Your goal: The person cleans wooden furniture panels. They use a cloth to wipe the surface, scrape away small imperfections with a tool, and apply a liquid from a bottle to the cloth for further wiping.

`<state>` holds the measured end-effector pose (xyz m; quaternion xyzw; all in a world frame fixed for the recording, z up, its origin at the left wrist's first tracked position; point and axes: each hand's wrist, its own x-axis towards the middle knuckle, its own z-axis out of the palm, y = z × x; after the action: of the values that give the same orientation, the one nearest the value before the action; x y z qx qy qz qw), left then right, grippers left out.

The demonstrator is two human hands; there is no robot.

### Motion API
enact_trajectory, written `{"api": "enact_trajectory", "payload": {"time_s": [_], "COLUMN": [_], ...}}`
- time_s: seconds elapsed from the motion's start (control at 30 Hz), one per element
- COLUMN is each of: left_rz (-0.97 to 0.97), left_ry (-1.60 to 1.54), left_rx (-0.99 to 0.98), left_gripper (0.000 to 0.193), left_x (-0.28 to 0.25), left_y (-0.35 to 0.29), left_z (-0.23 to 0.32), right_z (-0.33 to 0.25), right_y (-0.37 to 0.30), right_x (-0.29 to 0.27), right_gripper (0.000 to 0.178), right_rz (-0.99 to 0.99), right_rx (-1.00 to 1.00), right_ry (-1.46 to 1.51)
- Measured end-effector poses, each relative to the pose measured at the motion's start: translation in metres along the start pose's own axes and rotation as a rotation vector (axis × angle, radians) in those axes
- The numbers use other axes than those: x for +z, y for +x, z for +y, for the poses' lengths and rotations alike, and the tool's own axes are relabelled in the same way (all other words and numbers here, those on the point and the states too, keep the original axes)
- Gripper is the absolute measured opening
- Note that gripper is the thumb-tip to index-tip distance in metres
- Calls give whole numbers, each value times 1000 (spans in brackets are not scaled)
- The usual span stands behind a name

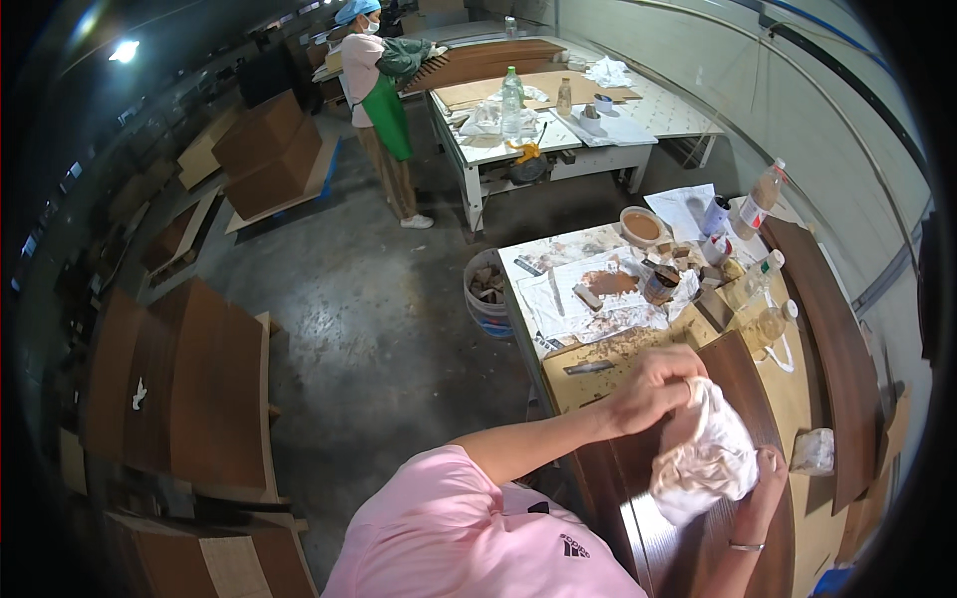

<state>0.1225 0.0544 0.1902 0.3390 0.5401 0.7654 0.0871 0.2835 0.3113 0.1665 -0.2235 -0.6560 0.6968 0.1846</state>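
Note:
A crumpled white cloth (pixel 706 456) hangs between my two hands, over brown wood-grain panels (pixel 623 463) on the workbench. My left hand (pixel 656 387) pinches its upper edge, fingers closed. On the other side, my right hand (pixel 766 476), with a band at the wrist, is closed on the cloth's right edge; its fingertips are partly hidden. Beyond my left hand lies a flat scraper (pixel 590 367) on the dusty board. Farther back, a small block (pixel 588 297) rests on stained paper beside a smear of brown paste (pixel 610 283).
Bottles (pixel 763 199), a tub of brown paste (pixel 643 226), an open can (pixel 660 286) and wood blocks crowd the bench's far right. A bucket of scraps (pixel 487 289) stands at its left edge. Panel stacks (pixel 214 389) line the left floor. A person (pixel 379 110) works at another table (pixel 598 154).

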Motion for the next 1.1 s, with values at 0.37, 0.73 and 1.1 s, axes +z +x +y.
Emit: {"api": "enact_trajectory", "payload": {"time_s": [0.37,0.73,1.1], "left_rz": [160,-68,-280], "left_ry": [-505,-777,-320], "left_rx": [-186,-298,-403], "left_gripper": [14,17,11], "left_x": [-2,-10,-42], "left_y": [18,51,43], "left_z": [-11,-21,-22], "right_z": [-39,-71,-61], "right_y": [-19,33,53], "right_x": [-16,43,41], "right_gripper": [15,57,13], "right_rz": [408,-219,-360], "right_rx": [-185,-417,-227], "right_ry": [-15,-595,-478]}}
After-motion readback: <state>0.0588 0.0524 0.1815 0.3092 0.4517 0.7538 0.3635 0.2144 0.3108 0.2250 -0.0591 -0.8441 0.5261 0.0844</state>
